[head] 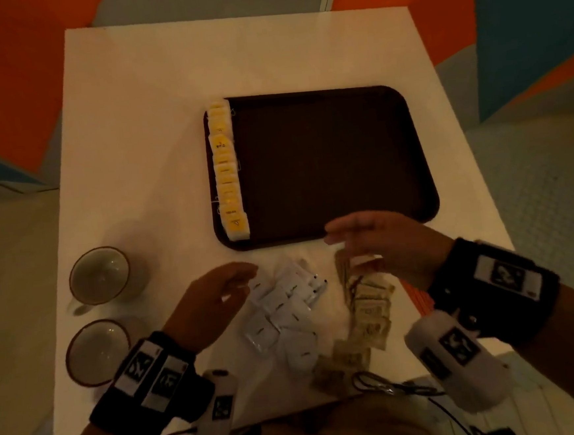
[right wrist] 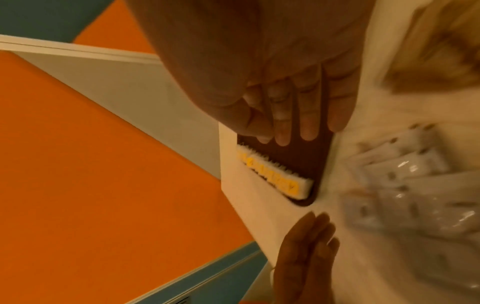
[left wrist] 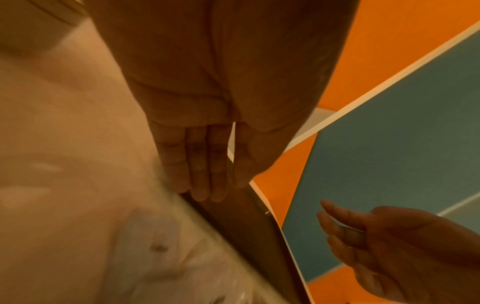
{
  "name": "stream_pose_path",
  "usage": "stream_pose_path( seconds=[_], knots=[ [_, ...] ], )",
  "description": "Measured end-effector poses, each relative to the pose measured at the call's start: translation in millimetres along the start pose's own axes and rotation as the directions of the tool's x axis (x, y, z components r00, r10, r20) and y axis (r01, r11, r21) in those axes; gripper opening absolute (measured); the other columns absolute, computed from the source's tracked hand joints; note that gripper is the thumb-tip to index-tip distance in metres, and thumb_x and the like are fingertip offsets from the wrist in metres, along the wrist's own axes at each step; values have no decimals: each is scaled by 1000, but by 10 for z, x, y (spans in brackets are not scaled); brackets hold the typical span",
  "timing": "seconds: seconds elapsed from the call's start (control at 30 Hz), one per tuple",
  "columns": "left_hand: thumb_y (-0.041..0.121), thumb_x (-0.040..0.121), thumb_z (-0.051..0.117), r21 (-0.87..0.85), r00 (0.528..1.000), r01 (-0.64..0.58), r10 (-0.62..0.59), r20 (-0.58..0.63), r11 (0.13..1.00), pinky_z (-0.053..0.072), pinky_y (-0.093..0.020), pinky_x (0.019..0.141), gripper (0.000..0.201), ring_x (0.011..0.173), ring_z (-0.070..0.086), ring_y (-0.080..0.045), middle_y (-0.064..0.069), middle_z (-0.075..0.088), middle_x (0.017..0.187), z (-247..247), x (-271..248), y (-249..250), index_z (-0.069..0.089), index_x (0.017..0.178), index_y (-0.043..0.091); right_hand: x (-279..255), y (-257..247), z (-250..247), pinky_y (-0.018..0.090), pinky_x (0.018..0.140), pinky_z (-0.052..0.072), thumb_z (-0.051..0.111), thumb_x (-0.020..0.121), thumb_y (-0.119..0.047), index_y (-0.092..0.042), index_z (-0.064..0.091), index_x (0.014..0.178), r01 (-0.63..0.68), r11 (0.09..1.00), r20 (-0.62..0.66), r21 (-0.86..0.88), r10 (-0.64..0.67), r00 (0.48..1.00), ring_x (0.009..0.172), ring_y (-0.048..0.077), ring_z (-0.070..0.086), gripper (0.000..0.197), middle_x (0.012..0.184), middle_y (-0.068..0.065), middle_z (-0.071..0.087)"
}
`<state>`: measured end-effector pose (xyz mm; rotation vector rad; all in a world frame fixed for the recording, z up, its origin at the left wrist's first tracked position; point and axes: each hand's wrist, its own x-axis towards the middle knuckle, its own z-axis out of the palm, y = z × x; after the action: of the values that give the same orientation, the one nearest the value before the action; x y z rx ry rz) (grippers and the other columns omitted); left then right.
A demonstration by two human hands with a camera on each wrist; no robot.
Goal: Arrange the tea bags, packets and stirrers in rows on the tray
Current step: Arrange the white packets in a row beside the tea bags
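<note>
A dark brown tray [head: 326, 162] lies on the white table [head: 152, 90]. A row of yellow-and-white tea bags [head: 227, 174] runs down its left edge, also seen as tea bags [right wrist: 275, 176] in the right wrist view. Near the table's front lies a pile of white packets [head: 285, 306] and, to its right, brown packets [head: 368, 310]. An orange bundle of stirrers [head: 419, 298] peeks out under my right wrist. My left hand [head: 222, 291] hovers at the white pile's left edge, fingers straight and holding nothing. My right hand [head: 366, 242] hovers above the brown packets, fingers extended, empty.
Two cups [head: 99, 275] [head: 97, 350] with dark rims stand at the table's front left. A black cable [head: 388, 384] lies at the front edge. Bare table [head: 152, 90] stretches behind and left of the tray. Orange and teal walls surround the table.
</note>
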<state>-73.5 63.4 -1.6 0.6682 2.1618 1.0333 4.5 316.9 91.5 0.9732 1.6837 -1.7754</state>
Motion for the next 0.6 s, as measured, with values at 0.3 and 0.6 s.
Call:
stream_pose_path(
  seconds=[0.3,0.6],
  knots=[
    [17,82,66,203,999,31,-38,31,979,37,-20,90,39,106,48,-11,-2,53,121,412,-357,-210,56,119,18,86,1043,231,22,93,35,55,89,-17,-20,40,135,57,742,-104,-668,-170,980,116,16,45,49,137,5,43],
    [20,68,78,179,961,269,-275,8,946,47,-35,94,78,106,48,-23,-4,30,128,543,-344,-221,33,132,26,669,1042,625,41,114,15,62,81,-42,-18,14,145,111,662,-144,-741,-319,937,136,26,24,84,149,7,26]
  ],
)
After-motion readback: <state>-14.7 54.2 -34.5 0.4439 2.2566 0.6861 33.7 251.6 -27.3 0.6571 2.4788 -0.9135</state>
